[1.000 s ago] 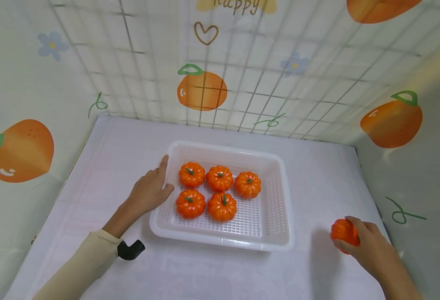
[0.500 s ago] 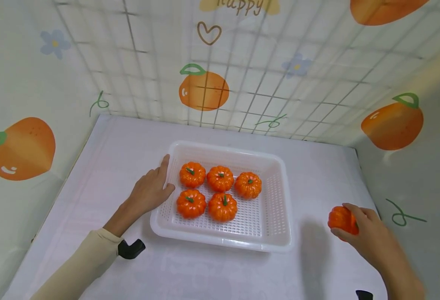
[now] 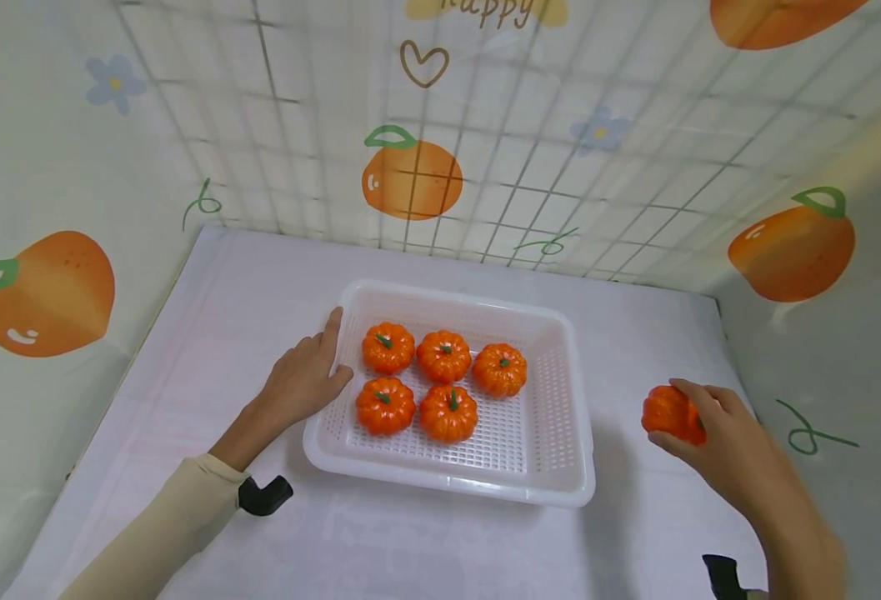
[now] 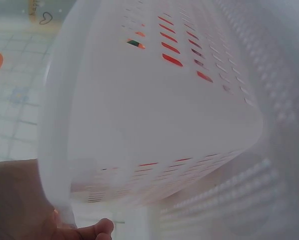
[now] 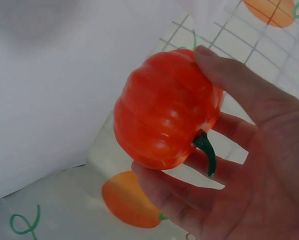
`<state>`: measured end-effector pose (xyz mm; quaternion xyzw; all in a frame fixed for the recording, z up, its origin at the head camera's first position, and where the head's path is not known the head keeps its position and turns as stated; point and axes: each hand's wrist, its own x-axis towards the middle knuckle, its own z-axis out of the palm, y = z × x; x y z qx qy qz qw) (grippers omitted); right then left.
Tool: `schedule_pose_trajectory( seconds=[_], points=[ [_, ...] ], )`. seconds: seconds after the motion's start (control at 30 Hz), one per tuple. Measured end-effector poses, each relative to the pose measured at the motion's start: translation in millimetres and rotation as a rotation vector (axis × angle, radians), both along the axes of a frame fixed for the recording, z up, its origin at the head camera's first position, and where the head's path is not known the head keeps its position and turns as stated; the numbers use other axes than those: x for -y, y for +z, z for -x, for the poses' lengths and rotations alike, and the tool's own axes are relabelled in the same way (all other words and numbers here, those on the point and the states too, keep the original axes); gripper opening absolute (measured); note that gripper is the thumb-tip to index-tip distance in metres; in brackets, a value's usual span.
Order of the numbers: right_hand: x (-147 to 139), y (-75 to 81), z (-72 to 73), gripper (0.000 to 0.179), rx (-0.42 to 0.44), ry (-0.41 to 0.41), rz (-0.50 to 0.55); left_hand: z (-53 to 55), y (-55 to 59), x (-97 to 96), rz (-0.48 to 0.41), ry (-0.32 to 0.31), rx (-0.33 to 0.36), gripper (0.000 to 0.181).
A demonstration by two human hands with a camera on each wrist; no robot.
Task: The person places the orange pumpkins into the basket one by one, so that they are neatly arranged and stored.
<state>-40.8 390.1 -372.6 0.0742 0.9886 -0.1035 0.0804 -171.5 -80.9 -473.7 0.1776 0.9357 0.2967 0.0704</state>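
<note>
My right hand (image 3: 736, 442) grips an orange toy pumpkin (image 3: 673, 414) in the air over the table, to the right of the basket. In the right wrist view, thumb and fingertips hold the pumpkin (image 5: 167, 112) by its sides, its green stem towards the palm. My left hand (image 3: 301, 379) holds the left rim of the white plastic basket (image 3: 511, 492), thumb over the edge. The left wrist view shows fingertips (image 4: 103, 227) curled below the rim, beside the perforated wall. Several more pumpkins (image 3: 448, 414) sit inside the basket in two rows, mostly towards its left.
The basket stands on a table with a pale cloth (image 3: 440, 550). Behind it rises a wire grid (image 3: 530, 183) under a sheet printed with fruit. A similarly printed side wall (image 3: 860, 350) is close to the right arm.
My right hand has carried the pumpkin up and a little left, towards the basket. The left hand keeps its place at the rim. The view has shifted slightly.
</note>
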Motion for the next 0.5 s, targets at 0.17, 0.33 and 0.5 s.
schedule_pose_trajectory(
  seconds=[0.17,0.33,0.5],
  points=[
    [11,4.9,8.2,0.083,-0.008,0.017,-0.002,0.2,-0.2,0.3,-0.001,-0.001,-0.001,0.081],
    [22,10.7,15.8,0.081,-0.034,0.069,-0.019,0.6,-1.3,0.2,0.001,-0.004,0.001,0.081],
    [36,15.8,23.6,0.078,-0.079,0.138,-0.041,0.2,-1.3,0.2,-0.006,-0.003,0.009,0.082]
  ],
)
